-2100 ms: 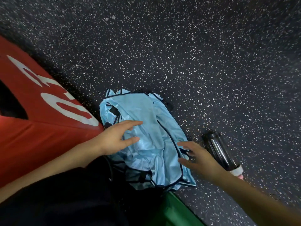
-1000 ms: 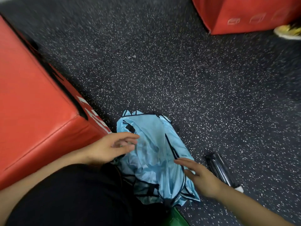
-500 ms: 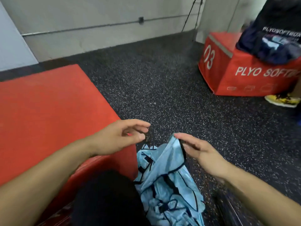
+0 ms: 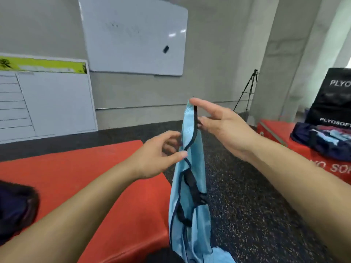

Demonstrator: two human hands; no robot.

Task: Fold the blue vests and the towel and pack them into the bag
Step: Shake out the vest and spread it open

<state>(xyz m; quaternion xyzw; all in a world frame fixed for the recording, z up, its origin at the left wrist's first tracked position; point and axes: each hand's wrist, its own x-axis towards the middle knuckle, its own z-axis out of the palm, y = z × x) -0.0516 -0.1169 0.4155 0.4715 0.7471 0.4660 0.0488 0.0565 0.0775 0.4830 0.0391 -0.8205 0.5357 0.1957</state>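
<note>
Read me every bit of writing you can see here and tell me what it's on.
"PLYO", cut off: top of the black box.
"PLYOSOF", cut off: lower on it.
"O SOF", partial: side of the far red box.
Green banner characters: too blurred.
Whiteboard marks: too faint.

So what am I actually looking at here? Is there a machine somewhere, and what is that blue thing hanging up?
There is no machine here. A person wears a camera on the head, so this single picture looks forward and down along their own two bare arms. The blue thing is a light blue vest with dark trim, held up in the air. The right hand pinches it near the top edge, and the left hand pinches the trim a little lower. The rest hangs down towards the dark speckled floor. To the left is a red padded box. A second red box at the right carries a dark bag. On the wall behind hangs a whiteboard.
</note>
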